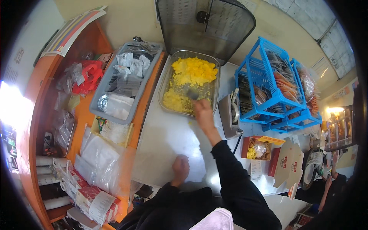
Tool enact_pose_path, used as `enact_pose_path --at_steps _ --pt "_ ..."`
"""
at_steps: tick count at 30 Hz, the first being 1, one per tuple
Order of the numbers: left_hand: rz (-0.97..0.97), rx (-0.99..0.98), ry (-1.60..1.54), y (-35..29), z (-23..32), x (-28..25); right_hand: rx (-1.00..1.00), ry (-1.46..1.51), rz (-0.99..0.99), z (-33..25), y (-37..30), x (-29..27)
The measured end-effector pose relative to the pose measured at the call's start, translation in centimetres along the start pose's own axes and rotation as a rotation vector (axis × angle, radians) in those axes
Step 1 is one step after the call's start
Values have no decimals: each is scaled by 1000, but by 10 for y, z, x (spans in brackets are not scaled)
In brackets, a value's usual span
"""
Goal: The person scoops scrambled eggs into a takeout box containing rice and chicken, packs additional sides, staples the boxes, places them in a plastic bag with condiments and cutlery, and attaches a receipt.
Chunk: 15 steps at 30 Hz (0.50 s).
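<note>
A clear rectangular tray (217, 90) holds crumbly yellow food, which looks like scrambled egg. The taller heap of egg (195, 71) fills its far half, with a thinner, paler layer in the near half. Over the tray's near right part, my right hand (203, 113) grips a dark, flat-headed utensil (193, 94). The utensil's head is at the egg and blurred, so its exact kind is unclear. My left hand (181, 167) rests in a loose fist near the counter's front edge, apart from the tray, with nothing visible in it.
Behind the tray stands a tinted lid (207, 30). Blue baskets (280, 88) of packets and a grey utensil holder (230, 124) are to the right, near a food-filled open box (244, 147). At left, a grey bin (94, 109) sits on an orange shelf. Another person (329, 191) works far right.
</note>
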State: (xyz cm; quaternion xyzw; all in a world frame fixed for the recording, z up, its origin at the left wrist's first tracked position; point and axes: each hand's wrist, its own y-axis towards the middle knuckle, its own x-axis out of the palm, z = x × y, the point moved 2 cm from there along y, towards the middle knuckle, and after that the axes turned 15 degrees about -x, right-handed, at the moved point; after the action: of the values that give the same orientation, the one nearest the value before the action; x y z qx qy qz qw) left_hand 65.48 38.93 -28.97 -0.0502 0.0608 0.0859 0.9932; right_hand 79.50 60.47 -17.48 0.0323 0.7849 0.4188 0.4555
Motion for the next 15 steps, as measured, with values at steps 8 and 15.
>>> enact_pose_path --at_steps 8,15 --pt "21 -55 -21 -1 2 2 189 -95 -371 8 -17 -13" --pt "-4 -137 -112 -4 2 0 269 219 10 -61 25 25"
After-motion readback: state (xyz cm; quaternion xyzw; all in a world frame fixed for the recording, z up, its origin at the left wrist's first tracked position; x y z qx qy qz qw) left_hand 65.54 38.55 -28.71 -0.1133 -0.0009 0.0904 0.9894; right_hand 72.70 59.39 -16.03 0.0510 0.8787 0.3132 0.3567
